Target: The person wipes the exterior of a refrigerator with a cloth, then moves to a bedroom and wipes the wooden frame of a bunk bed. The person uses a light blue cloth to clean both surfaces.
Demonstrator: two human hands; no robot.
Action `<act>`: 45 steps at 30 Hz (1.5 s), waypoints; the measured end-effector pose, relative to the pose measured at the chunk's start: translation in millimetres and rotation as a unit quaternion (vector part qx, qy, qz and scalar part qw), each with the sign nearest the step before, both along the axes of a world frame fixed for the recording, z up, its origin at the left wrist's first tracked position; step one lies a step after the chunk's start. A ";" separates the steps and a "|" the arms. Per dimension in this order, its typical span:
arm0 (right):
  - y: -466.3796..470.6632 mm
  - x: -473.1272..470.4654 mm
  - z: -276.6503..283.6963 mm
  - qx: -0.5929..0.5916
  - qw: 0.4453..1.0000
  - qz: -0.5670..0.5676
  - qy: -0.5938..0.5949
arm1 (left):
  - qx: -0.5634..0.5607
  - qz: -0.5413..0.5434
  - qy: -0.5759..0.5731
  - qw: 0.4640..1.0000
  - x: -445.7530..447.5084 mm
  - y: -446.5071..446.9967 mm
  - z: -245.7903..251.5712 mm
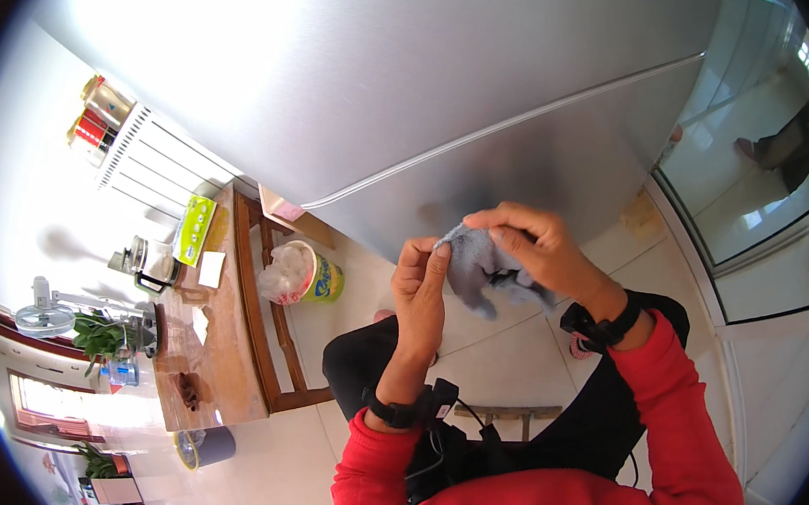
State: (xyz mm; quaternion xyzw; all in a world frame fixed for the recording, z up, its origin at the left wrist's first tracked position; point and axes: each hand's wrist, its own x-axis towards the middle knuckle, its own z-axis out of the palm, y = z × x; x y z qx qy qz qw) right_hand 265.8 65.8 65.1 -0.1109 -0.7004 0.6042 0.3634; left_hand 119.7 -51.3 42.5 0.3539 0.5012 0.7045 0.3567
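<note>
A small blue-grey fluffy cloth (474, 268) hangs in loose folds in front of me, above the tiled floor. My left hand (419, 287) pinches one end of its top edge between thumb and fingers. At the other end of that edge, my right hand (530, 241) grips the fabric with thumb and forefinger. A dark patch shows in the lower folds, and I cannot tell what it is. Close behind the hands stands the lower door of a silver refrigerator (401, 213).
A wooden table (228, 340) on the left bears a glass kettle (153, 264), a green tissue pack (195, 230) and a plant. Beside it stands a bucket (324, 277) with plastic bags. A glass door (766, 185) is on the right; a grey bin (209, 448) stands lower left.
</note>
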 end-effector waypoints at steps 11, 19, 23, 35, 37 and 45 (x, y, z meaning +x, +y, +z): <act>10.4 10.5 -3.4 -0.215 0.971 0.048 0.091 | -0.257 -0.265 0.111 0.923 22.8 -15.8 -20.9; 24.6 18.1 -7.9 -0.125 0.987 -0.095 0.021 | 0.070 0.107 0.060 0.990 22.7 -37.8 75.0; 22.0 28.4 -4.3 -0.070 0.990 -0.121 0.004 | 0.074 0.273 0.372 0.884 -8.0 -14.2 117.8; 21.2 39.0 1.6 0.171 0.960 -0.219 -0.011 | -0.036 0.422 0.774 0.472 -80.9 78.1 290.1; 19.4 39.6 0.3 0.196 0.956 -0.218 -0.014 | 0.074 0.463 0.716 0.518 -84.7 91.9 314.8; 24.0 39.7 -6.7 0.302 0.928 -0.220 -0.006 | 0.106 0.345 0.786 0.502 -81.6 74.8 213.8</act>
